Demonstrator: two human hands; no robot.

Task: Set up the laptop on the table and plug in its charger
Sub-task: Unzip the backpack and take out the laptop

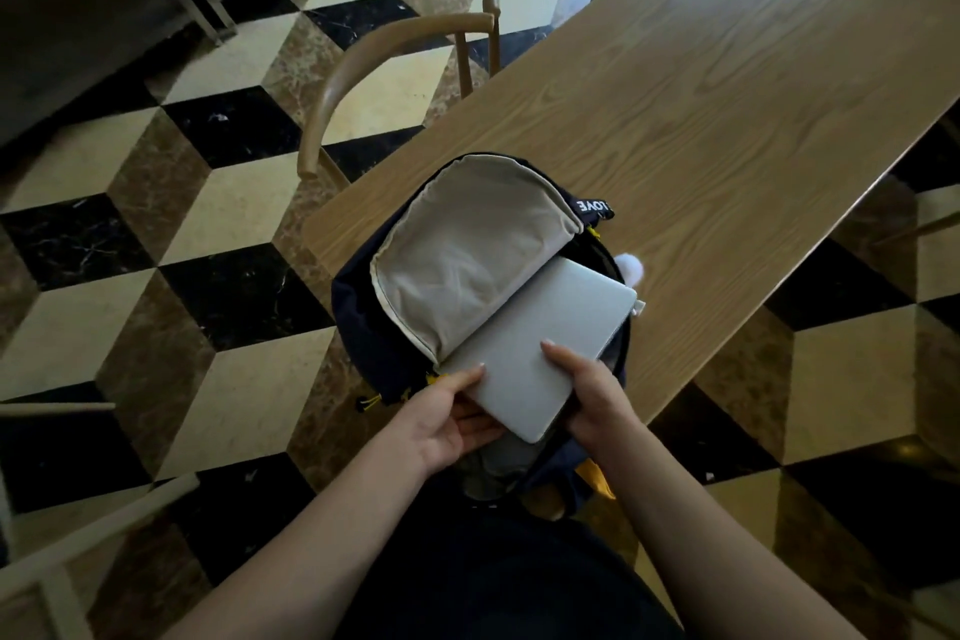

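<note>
A closed silver laptop [540, 343] sticks halfway out of an open dark blue backpack [358, 307] that lies on the near end of the wooden table [717, 120]. The backpack's flap is folded back and shows its beige lining [467, 244]. My left hand [447, 411] grips the laptop's near left corner, thumb on top. Over on the other side, my right hand [592, 395] holds the near right edge. A small white piece [640, 308] shows at the laptop's far corner; I cannot tell whether it is the charger.
Two wooden chairs with curved backs [363, 62] stand along the table's left side. A white fluffy ball [631, 268] lies beside the backpack. The floor has black, cream and brown tiles. A pale bench or chair part [78, 530] is at lower left.
</note>
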